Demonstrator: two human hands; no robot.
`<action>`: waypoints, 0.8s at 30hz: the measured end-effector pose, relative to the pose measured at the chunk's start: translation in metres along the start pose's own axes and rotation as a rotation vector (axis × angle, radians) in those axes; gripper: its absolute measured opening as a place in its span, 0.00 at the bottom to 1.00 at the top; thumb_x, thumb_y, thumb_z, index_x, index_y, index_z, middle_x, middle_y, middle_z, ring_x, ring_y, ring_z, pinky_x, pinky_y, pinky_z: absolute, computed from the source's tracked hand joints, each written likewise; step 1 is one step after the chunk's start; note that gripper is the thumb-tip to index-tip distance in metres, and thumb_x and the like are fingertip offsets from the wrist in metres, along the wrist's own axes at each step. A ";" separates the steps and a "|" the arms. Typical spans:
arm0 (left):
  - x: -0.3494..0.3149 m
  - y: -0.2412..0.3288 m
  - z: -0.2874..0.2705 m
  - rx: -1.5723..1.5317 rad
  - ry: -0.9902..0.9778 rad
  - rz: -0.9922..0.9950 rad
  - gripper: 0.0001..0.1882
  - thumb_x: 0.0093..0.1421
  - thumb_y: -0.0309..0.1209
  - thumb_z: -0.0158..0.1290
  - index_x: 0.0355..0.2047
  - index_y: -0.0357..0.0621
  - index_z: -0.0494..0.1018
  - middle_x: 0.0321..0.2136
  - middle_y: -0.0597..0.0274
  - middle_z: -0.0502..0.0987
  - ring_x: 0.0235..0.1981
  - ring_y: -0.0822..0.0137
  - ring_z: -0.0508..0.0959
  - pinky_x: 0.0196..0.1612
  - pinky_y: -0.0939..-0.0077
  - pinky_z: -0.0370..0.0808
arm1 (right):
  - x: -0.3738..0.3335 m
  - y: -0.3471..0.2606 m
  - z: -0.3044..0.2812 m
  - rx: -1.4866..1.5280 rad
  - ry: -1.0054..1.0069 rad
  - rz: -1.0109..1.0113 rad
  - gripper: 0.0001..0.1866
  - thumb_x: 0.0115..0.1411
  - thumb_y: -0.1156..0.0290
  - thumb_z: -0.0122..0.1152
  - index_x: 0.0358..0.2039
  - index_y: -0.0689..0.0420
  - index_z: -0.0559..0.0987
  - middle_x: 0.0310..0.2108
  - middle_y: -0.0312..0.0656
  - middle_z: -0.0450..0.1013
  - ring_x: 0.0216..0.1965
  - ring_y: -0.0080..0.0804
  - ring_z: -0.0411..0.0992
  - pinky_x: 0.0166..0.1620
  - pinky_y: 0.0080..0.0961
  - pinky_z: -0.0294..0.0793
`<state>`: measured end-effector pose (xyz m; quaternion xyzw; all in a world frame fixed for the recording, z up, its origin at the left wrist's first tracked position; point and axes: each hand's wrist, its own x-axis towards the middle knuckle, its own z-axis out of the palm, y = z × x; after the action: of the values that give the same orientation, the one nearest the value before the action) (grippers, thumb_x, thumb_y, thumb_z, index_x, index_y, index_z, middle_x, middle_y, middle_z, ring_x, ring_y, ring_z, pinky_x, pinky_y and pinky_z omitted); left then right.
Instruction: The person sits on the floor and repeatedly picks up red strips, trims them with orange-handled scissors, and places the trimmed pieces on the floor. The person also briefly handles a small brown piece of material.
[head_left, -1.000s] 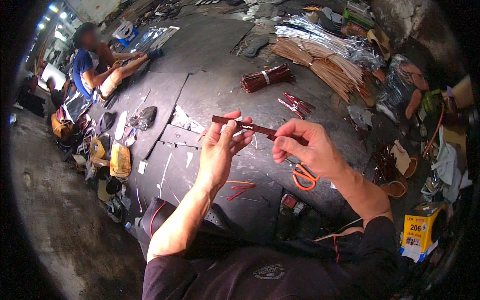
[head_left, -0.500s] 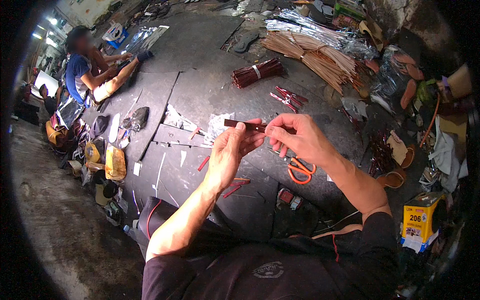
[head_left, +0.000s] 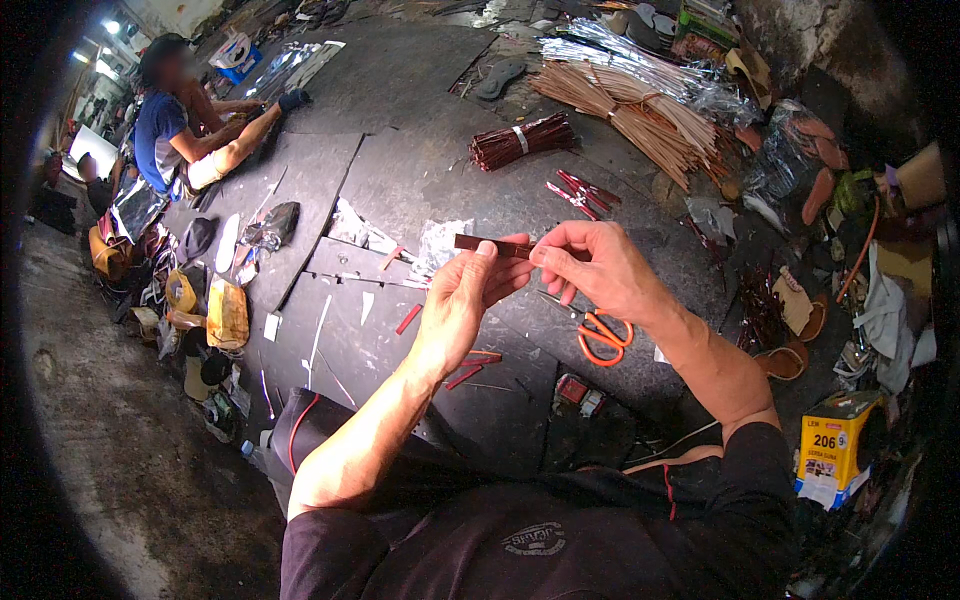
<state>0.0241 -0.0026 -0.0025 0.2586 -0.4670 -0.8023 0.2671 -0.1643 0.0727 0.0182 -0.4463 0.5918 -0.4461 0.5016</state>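
A short dark brown strip [head_left: 482, 243] lies across the fingers of my left hand [head_left: 463, 290], pinned under the thumb. My right hand [head_left: 592, 265] pinches the strip's right end between thumb and fingertips, which partly hide it. Just below my right hand lie scissors [head_left: 605, 338] with orange handles, their blades partly covered by the fingers. Beyond the hands, a few shiny dark red strips [head_left: 582, 193] are heaped on the dark floor boards. Farther off is a bundle of dark red strips [head_left: 522, 141] tied with a white band.
Large bundles of tan strips [head_left: 630, 115] and silvery strips [head_left: 620, 62] lie at the far right. A yellow can [head_left: 840, 445] stands at the right. Clear plastic [head_left: 443, 240] and scraps lie by my left hand. Another person [head_left: 175, 130] sits at the far left.
The whole view has shifted slightly. Both hands keep the same grip on the brown strip, with hardly any movement of the fingers.
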 end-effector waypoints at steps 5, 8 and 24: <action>-0.001 -0.005 0.001 0.014 0.046 0.028 0.22 0.73 0.40 0.41 0.48 0.28 0.70 0.53 0.48 0.74 0.51 0.63 0.77 0.58 0.68 0.74 | 0.001 0.004 0.002 -0.020 0.009 0.002 0.13 0.65 0.65 0.60 0.37 0.64 0.79 0.27 0.39 0.78 0.27 0.21 0.75 0.27 0.20 0.76; -0.002 -0.011 0.000 0.035 0.075 0.037 0.21 0.72 0.38 0.43 0.49 0.28 0.71 0.52 0.50 0.75 0.50 0.65 0.77 0.57 0.70 0.75 | 0.001 0.009 0.004 -0.025 0.026 0.009 0.13 0.65 0.65 0.60 0.37 0.64 0.79 0.27 0.39 0.78 0.27 0.21 0.75 0.28 0.20 0.76; 0.004 -0.018 0.011 0.264 0.283 0.161 0.15 0.68 0.33 0.52 0.47 0.32 0.77 0.34 0.56 0.82 0.35 0.71 0.81 0.43 0.75 0.79 | -0.009 0.013 0.002 0.092 0.053 0.034 0.12 0.64 0.67 0.61 0.35 0.66 0.79 0.27 0.40 0.77 0.26 0.22 0.75 0.28 0.21 0.79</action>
<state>0.0101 0.0091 -0.0145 0.3633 -0.5449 -0.6660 0.3571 -0.1625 0.0839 0.0067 -0.4006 0.5911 -0.4759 0.5135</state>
